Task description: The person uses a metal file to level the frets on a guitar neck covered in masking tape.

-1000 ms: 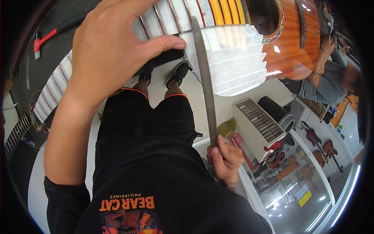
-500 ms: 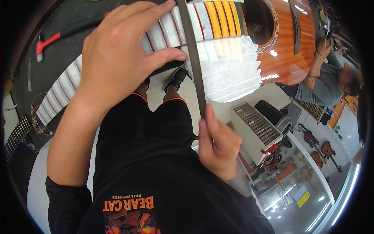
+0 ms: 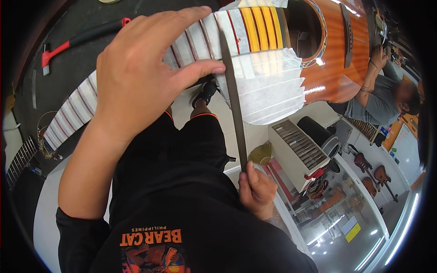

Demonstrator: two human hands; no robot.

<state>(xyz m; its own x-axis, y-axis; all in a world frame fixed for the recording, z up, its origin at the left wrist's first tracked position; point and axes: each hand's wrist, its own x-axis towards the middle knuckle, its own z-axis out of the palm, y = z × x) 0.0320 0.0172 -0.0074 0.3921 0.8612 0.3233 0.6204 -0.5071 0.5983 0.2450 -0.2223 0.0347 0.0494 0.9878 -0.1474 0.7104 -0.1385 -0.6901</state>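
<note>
My right hand [image 3: 258,190] is closed round the near end of a long, narrow, dark metal file [image 3: 236,107]. Its far end rests across the taped fretboard of an acoustic guitar, touching near a fret. My left hand [image 3: 136,68] spans the guitar neck [image 3: 73,108], thumb at the near edge beside the file, index finger reaching to the far edge; the other fingers are hidden. White tape covers the wood between the frets, and yellow strips [image 3: 259,28] lie between the last ones. White tape sheets [image 3: 268,86] cover part of the glossy brown guitar body [image 3: 334,75].
A red and black hammer [image 3: 84,36] lies on the dark bench at left. To the right stand a box of files [image 3: 300,150], a black bin [image 3: 316,129] and a glass display case [image 3: 346,218]. Another person [image 3: 378,102] sits at far right.
My right hand has pulled the file back toward me, so its far tip now lies on the fretboard rather than beyond it. My left hand stays on the neck.
</note>
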